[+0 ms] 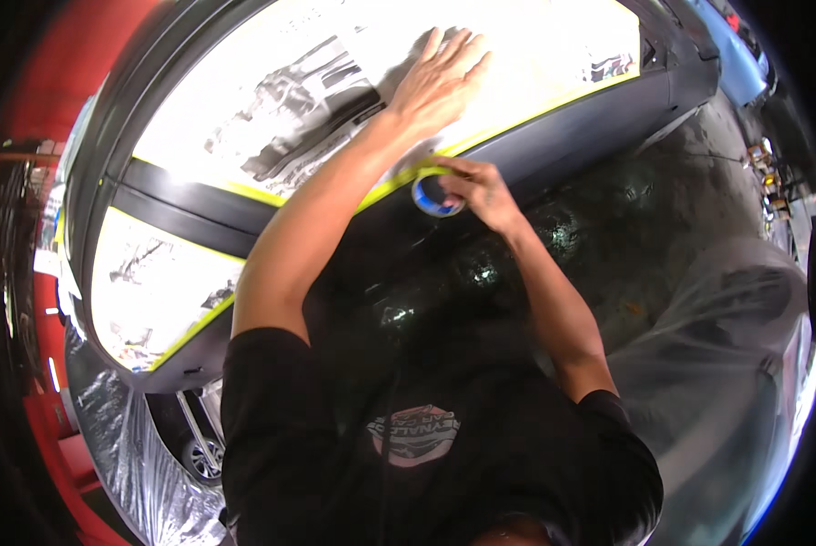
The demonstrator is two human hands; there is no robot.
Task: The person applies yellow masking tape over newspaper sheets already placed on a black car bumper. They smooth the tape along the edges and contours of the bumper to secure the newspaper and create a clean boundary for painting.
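Note:
My left hand lies flat with fingers stretched out on the bright masking sheet that covers a large car window. Yellow masking tape runs along the lower edge of this sheet, above the dark grey door panel. Just below my left wrist, my right hand grips a roll of tape, yellow outside with a blue core. The roll is close to the taped edge; whether its strip is still joined to the tape on the car is too blurred to tell.
Left of my arm, a smaller window has a taped masking sheet. Clear plastic sheeting hangs at lower left near a wheel. More plastic drapes a large shape at right. A light blue panel shows at upper right.

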